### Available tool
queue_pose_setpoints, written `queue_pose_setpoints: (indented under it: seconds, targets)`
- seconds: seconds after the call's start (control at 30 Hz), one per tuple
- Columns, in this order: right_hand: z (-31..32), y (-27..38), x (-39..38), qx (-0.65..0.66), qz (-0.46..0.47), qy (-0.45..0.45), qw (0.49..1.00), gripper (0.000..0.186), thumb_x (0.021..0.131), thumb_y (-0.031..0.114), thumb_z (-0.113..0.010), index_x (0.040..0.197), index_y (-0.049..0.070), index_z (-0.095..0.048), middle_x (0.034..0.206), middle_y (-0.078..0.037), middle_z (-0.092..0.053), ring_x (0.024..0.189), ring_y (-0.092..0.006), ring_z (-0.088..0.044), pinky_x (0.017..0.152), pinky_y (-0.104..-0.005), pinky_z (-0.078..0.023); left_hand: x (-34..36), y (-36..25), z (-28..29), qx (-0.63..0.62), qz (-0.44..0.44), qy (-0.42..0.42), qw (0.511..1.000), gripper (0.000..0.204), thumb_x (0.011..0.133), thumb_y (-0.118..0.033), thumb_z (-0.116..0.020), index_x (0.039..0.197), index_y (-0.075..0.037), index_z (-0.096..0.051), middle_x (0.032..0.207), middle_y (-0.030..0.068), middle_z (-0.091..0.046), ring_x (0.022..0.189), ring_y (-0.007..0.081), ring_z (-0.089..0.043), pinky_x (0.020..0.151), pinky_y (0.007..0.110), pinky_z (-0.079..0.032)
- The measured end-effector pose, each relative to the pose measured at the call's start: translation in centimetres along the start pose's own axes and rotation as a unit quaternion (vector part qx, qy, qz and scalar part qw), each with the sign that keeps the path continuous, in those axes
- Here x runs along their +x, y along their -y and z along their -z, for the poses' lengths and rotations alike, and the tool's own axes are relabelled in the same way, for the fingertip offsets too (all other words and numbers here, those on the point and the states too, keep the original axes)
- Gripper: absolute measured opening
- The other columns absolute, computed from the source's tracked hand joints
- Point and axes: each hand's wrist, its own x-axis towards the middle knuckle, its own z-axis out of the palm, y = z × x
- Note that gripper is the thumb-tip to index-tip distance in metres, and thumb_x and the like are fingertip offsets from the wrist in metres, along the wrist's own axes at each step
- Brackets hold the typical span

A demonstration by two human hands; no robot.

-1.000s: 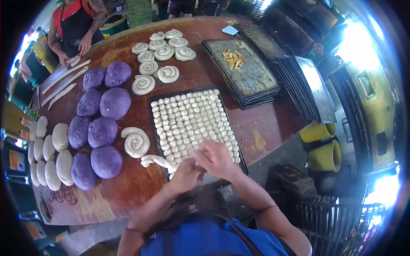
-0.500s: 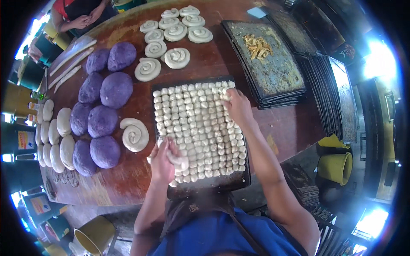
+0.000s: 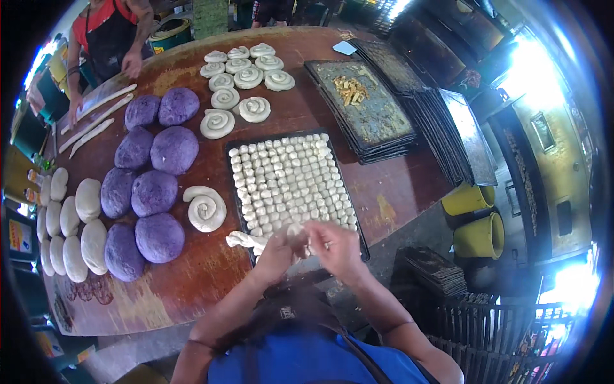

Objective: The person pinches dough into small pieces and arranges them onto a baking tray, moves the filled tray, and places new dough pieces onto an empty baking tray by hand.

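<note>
I am holding the bare left hand and the bare right hand close together; both bare forearms are slanting inward from below, and the right hand's bent fingers are curling toward the left.

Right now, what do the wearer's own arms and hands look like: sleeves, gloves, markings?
Left hand and right hand: bare, no gloves. Forearms: uncovered, no sleeves, watch or markings discernible. Blue top below, with a dark strap across it.

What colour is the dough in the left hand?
The dough is creamy white, clearest in the head view.
</note>
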Motion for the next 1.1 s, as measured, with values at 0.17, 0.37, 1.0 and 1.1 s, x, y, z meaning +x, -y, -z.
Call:
queue_pose_setpoints:
  seconds: [0.17, 0.37, 1.0, 1.1]
  targets:
    - [0.3, -0.9, 3.6, -0.106, 0.059, 0.027, 0.992, 0.011, 0.082, 0.004, -0.066, 0.075, 0.003, -0.057, 0.071, -0.006, -0.063, 0.058, -0.0144, -0.060, 0.049, -0.0325, -0.045, -0.1, -2.0, -1.5, 0.174, 0.007, 0.069, 0.982, 0.011, 0.092, -0.004, -0.047, 0.094, -0.001, -0.057, 0.069, -0.0002, -0.054, 0.064, 0.0077, -0.050, 0.057, 0.024, -0.040]
    - [4.2, -13.3, 9.5, -0.095, -0.048, 0.060, 0.992, 0.010, 0.080, 0.007, -0.068, 0.081, 0.001, -0.060, 0.076, -0.008, -0.062, 0.062, -0.0159, -0.058, 0.055, -0.0287, -0.045, 3.0, -5.3, 3.5, -0.020, -0.250, -0.204, 0.946, 0.019, 0.084, -0.007, -0.047, 0.066, -0.009, -0.042, 0.065, 0.0009, -0.041, 0.057, 0.0112, -0.039, 0.056, 0.027, -0.036]
    - [1.7, 0.4, 1.1, 0.028, 0.011, 0.125, 0.992, 0.025, 0.081, 0.007, -0.068, 0.105, 0.001, -0.064, 0.103, -0.017, -0.064, 0.092, -0.0274, -0.064, 0.079, -0.0365, -0.052, -0.6, 1.5, 1.8, 0.283, -0.053, 0.056, 0.956, 0.048, 0.094, -0.020, -0.056, 0.133, 0.005, -0.043, 0.108, 0.0128, -0.059, 0.089, 0.0200, -0.058, 0.073, 0.032, -0.050]
    - [-1.1, 0.0, -0.7, -0.050, 0.011, 0.008, 0.999, 0.029, 0.081, -0.001, -0.065, 0.110, 0.001, -0.064, 0.097, -0.014, -0.068, 0.084, -0.0220, -0.067, 0.072, -0.0324, -0.055, 0.1, 1.9, -0.3, -0.024, 0.056, -0.019, 0.998, 0.043, 0.096, -0.025, -0.056, 0.126, 0.004, -0.050, 0.092, 0.0075, -0.060, 0.079, 0.0122, -0.055, 0.065, 0.029, -0.047]
